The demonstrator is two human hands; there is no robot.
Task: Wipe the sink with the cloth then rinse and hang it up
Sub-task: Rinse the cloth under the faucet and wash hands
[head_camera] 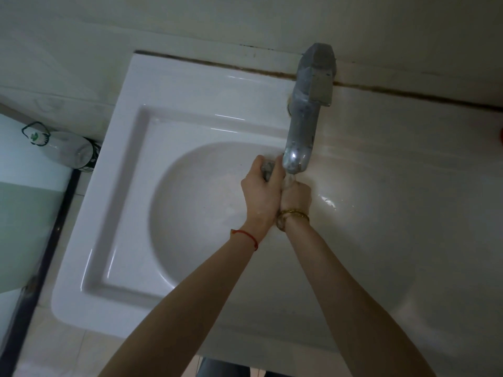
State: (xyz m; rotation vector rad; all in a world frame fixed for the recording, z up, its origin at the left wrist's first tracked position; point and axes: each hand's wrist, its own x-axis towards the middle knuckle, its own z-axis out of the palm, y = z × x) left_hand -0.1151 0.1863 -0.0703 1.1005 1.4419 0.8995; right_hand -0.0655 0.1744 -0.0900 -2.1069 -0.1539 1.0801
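A white ceramic sink (114, 202) with a round basin fills the middle of the view. A grey metal tap (304, 118) reaches out from the back edge over the basin. Both my hands are pressed together just below the spout. My left hand (262, 191) is closed around a bunched grey cloth (267, 170), which shows only between its fingers. My right hand (296, 195) is closed too, gripping the same cloth right under the spout, where water appears to run onto it. Most of the cloth is hidden inside my fists.
A clear plastic bottle (64, 151) with a green label lies on the floor left of the sink, by a dark door frame (40, 257). The pale wall (245, 20) runs behind the tap. A small red object (501, 136) shows at the right edge.
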